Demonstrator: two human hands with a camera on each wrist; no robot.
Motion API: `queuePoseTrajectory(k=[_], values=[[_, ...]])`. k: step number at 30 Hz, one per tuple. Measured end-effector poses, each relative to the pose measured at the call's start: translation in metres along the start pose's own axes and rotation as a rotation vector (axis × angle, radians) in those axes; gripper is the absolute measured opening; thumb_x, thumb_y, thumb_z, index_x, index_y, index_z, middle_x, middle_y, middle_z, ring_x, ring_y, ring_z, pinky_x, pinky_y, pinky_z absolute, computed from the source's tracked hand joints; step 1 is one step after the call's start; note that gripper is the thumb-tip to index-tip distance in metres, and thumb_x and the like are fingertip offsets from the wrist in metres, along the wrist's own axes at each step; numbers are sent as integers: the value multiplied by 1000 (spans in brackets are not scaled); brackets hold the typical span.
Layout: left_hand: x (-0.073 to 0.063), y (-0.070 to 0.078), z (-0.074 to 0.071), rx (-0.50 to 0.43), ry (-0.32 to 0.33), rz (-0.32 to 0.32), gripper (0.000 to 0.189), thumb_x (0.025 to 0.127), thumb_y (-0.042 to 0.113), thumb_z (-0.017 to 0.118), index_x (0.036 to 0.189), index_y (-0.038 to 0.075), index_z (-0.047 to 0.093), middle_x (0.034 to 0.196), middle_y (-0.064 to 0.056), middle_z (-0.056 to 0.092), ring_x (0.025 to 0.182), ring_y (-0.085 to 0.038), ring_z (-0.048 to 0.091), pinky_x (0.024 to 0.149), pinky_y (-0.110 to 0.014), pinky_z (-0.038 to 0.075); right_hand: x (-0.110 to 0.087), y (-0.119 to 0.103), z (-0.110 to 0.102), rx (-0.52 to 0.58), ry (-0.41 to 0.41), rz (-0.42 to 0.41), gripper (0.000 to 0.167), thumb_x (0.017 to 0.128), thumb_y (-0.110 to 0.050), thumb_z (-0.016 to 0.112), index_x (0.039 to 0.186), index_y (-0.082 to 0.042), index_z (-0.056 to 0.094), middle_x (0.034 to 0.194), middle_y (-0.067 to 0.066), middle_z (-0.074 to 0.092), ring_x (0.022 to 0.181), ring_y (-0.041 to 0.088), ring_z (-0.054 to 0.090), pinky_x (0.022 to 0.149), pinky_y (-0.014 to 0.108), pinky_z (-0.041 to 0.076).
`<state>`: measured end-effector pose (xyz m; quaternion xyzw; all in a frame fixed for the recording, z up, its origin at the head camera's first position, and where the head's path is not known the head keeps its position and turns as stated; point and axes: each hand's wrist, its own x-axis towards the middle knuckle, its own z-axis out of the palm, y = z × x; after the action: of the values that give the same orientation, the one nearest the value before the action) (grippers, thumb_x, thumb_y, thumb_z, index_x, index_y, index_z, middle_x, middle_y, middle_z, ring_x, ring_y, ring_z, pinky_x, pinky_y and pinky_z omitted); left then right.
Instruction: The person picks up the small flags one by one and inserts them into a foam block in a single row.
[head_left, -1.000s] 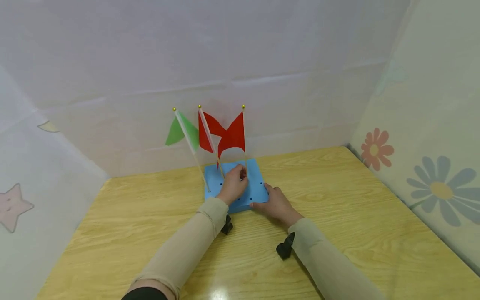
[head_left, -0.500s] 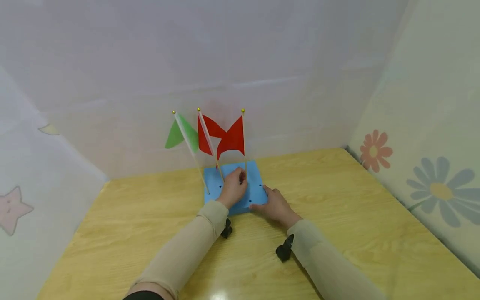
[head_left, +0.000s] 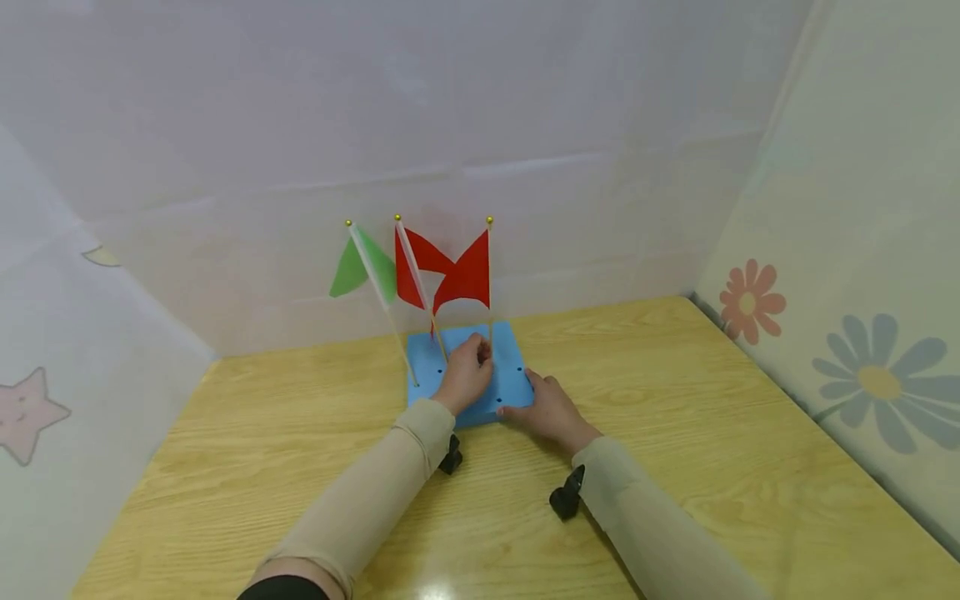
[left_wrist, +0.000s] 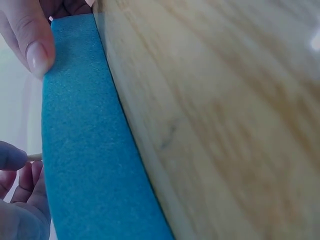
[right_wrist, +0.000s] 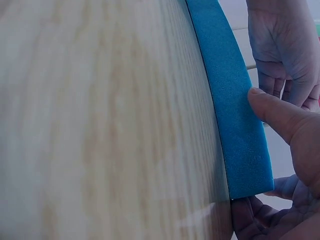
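A blue foam block (head_left: pixel 512 385) with small holes in its top lies on the wooden table. My left hand (head_left: pixel 466 372) is over it, pinching the thin wooden stick of the rightmost red flag (head_left: pixel 471 275) low down; in the left wrist view the stick (left_wrist: pixel 35 157) shows between thumb and fingers. The stick's bottom end is hidden. My right hand (head_left: pixel 553 412) grips the block's near right corner, its thumb on the front face and its fingers round the right side. Another red flag (head_left: pixel 407 271) and a green flag (head_left: pixel 382 262) stand in the block, leaning left.
A pale cloth wall (head_left: pixel 585 217) rises close behind the block. The wooden table (head_left: pixel 675 400) spreads out to both sides. Flower and star prints mark the side cloths. Each wrist carries a small black camera (head_left: pixel 567 493).
The top of the held red flag has tipped slightly to the right, so its stick stands nearer upright. Both hands keep their places, and the other flags have not moved.
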<state>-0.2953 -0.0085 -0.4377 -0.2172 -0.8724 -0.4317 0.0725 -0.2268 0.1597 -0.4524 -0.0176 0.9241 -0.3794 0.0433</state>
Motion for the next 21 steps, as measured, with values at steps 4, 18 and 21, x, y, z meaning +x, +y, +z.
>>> queuePoseTrajectory(k=[4,18,21], values=[[-1,0,-1,-15,-14,-39,13,101,2,61,113,-2,58,100,-11,62,93,-27,61,82,-42,53,1,0,0,4,1,2,97,91,-40,79,158,8,28,144,34,43,130,47,50,108,58,42],[-10,3,-9,-83,-16,-83,18,100,2,62,117,-2,58,98,-8,60,97,-27,63,82,-41,54,4,3,2,2,1,17,97,91,-41,79,158,7,29,146,35,41,133,48,47,110,58,39],[-15,1,-13,-95,-18,-61,21,98,0,63,118,-5,57,97,-9,60,96,-28,64,84,-43,54,4,4,2,-18,10,26,97,90,-41,79,158,7,30,144,35,43,132,47,48,110,58,40]])
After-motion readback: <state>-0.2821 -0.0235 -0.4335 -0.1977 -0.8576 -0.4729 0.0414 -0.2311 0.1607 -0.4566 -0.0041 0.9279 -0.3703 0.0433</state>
